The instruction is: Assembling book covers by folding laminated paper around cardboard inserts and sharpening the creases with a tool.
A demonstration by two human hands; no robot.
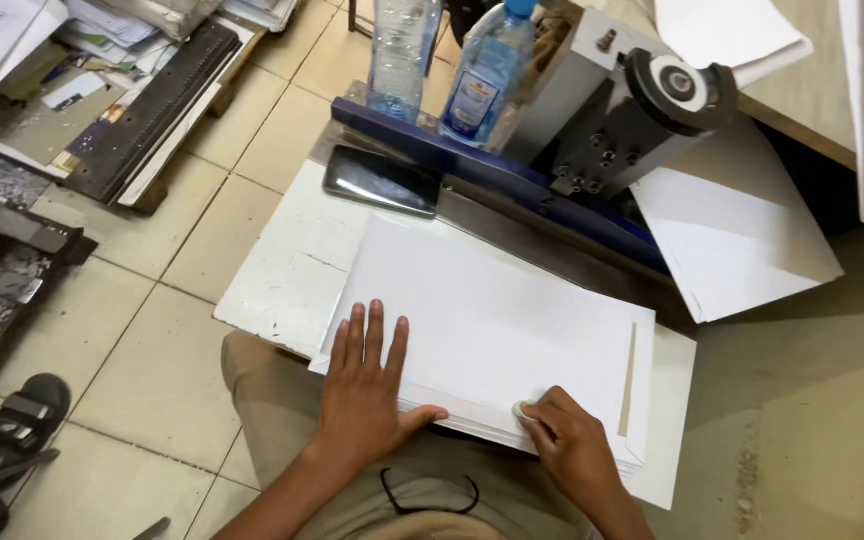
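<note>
Paper stack: a thick stack of white sheets (492, 330) lay flat on a white board (282, 270), its near edge over the person's lap.
Left hand: the left hand (367, 385) lay palm down on the stack's near left corner, fingers spread and straight, thumb stretched along the near edge.
Right hand: the right hand (567, 440) was at the stack's near edge, right of the left hand, fingers curled and pressed together on a small pale round object (524, 411); what that object was could not be told.
Cardboard strip: a thin brown strip (629, 378) showed along the stack's right side.
Phone: a dark phone (382, 181) lay beyond the stack's far left corner, on the board.
Machine: a blue and grey machine (592, 130) stood beyond the stack, along its far edge.
Bottles: two clear plastic bottles (487, 75) stood behind the machine's blue bar.
Loose sheet: a large white sheet (732, 230) lay right of the stack, beside the machine.
Sandal: a black sandal (7, 450) sat on the tiled floor, well left of the stack.
</note>
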